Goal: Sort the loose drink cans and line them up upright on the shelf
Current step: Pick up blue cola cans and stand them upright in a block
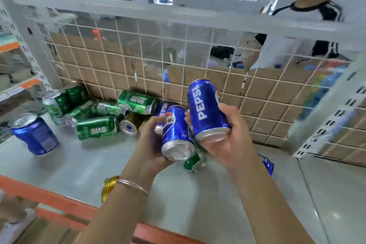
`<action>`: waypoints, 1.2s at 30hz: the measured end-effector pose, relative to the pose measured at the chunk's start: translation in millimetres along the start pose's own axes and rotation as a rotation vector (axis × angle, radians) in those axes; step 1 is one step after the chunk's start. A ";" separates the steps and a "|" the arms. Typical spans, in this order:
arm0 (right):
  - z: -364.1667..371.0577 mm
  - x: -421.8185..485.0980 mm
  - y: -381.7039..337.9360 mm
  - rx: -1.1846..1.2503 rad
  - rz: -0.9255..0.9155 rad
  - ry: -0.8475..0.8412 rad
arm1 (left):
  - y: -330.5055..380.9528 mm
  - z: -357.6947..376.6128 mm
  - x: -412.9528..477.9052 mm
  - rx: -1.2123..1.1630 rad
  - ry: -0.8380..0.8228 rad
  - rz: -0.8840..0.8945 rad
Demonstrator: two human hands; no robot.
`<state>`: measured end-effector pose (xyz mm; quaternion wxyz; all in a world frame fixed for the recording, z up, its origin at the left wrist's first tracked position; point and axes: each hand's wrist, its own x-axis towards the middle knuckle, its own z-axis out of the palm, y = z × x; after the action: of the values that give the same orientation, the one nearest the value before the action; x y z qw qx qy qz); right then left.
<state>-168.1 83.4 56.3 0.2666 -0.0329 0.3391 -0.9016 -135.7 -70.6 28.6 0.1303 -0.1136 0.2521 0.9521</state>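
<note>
My left hand (150, 144) grips a blue Pepsi can (176, 134), its base tilted toward me above the shelf. My right hand (229, 136) holds a second blue Pepsi can (206, 109) lifted beside it, base down toward me. On the grey shelf (79, 164) behind them lie several green cans (136, 101), mostly on their sides, with a gold-ended can (129, 125) among them. A blue can (35, 134) stands at the far left. A green can (193, 161) lies under my hands. A gold can (109, 187) peeks out beside my left wrist.
A white wire grid (178, 61) backs the shelf, with cardboard behind it. A perforated white upright (336, 117) closes the right side. The orange shelf rail (49, 198) runs along the front edge. A person in a white top (293, 45) stands behind the grid. Another blue can (267, 164) lies behind my right forearm.
</note>
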 end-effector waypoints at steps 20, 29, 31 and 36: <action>-225.2 -345.0 -125.8 -0.223 -0.291 0.684 | -378.8 143.0 11.1 0.672 -0.151 -0.306; -287.5 -400.0 -169.0 -0.420 -0.245 0.839 | -459.4 187.0 8.2 0.721 -0.158 -0.165; -292.5 -393.0 -180.3 -0.489 -0.177 0.829 | -458.5 190.9 21.3 0.788 -0.139 -0.110; -301.2 -360.4 -216.3 -0.762 -0.038 0.814 | -455.9 199.9 61.0 0.849 -0.097 -0.058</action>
<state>-31.2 579.3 4.8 0.0671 0.2180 0.7162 -0.6596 -83.9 425.4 -24.5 0.2040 -0.0122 0.6117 0.7642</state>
